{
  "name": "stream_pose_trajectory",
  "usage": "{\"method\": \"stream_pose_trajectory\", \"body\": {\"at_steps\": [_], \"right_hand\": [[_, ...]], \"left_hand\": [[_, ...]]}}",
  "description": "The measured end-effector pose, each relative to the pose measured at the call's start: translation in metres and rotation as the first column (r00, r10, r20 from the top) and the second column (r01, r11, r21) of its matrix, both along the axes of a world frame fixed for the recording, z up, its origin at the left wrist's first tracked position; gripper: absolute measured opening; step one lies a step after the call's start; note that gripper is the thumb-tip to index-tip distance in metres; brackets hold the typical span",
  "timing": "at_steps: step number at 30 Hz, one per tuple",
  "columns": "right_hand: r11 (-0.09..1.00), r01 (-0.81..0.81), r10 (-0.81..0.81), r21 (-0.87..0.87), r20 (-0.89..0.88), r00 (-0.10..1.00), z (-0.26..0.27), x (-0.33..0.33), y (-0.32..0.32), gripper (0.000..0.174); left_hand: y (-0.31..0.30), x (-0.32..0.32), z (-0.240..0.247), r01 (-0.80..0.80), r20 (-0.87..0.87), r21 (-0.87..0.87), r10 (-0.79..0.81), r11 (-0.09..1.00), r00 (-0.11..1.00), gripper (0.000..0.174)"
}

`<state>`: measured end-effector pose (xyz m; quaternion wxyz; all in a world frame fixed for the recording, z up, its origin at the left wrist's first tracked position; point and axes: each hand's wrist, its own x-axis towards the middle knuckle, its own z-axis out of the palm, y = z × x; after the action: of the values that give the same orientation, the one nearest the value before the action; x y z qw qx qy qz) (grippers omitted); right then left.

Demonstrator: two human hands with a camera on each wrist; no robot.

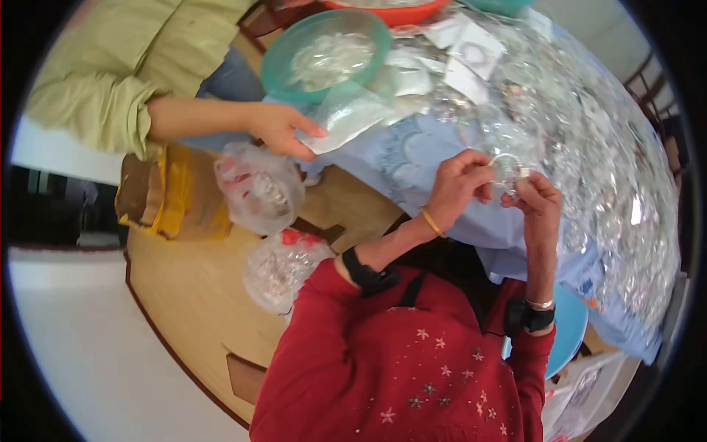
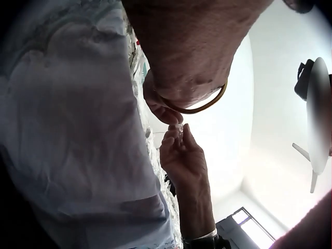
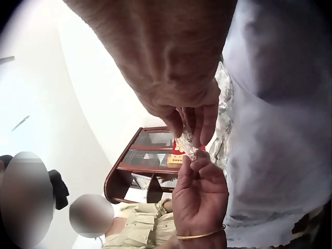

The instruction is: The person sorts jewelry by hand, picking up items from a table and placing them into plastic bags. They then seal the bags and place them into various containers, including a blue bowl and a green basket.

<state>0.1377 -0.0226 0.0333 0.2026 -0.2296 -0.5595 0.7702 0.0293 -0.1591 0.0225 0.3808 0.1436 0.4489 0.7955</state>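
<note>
In the head view my left hand (image 1: 458,188), with a gold bangle at its wrist, pinches one side of a small clear plastic packet (image 1: 504,171). The fingers of my right hand (image 1: 539,200) pinch its other side, close to the table's near edge. A pale curved outline shows in the packet; its contents are too small to make out. From the right wrist view the packet (image 3: 185,145) looks crinkled and shiny, held between both sets of fingertips. Behind it spreads a large heap of clear plastic packets (image 1: 589,158) on a light blue tablecloth (image 1: 401,158).
Across from me at left, another person's hand (image 1: 283,129) holds a flat clear bag (image 1: 350,118). Beside it stands a green basin (image 1: 276,74) of packets. Plastic bags (image 1: 258,188) and an open cardboard box (image 1: 193,195) stand at left; a blue basin (image 1: 571,324) is by my right arm.
</note>
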Motion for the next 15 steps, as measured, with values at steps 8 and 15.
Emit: {"method": "stream_pose_trajectory", "body": {"at_steps": [8,15], "right_hand": [[0.997,0.067,-0.067,-0.025,0.007,0.998,-0.003,0.021,0.006,0.020],[0.995,0.090,-0.089,-0.032,0.009,0.996,-0.006,0.026,0.010,0.019]], "left_hand": [[0.005,0.016,-0.006,0.126,-0.056,-0.054,-0.129,0.991,0.990,0.017],[0.010,0.018,-0.008,0.164,-0.082,-0.069,-0.170,0.984,0.982,0.017]]}}
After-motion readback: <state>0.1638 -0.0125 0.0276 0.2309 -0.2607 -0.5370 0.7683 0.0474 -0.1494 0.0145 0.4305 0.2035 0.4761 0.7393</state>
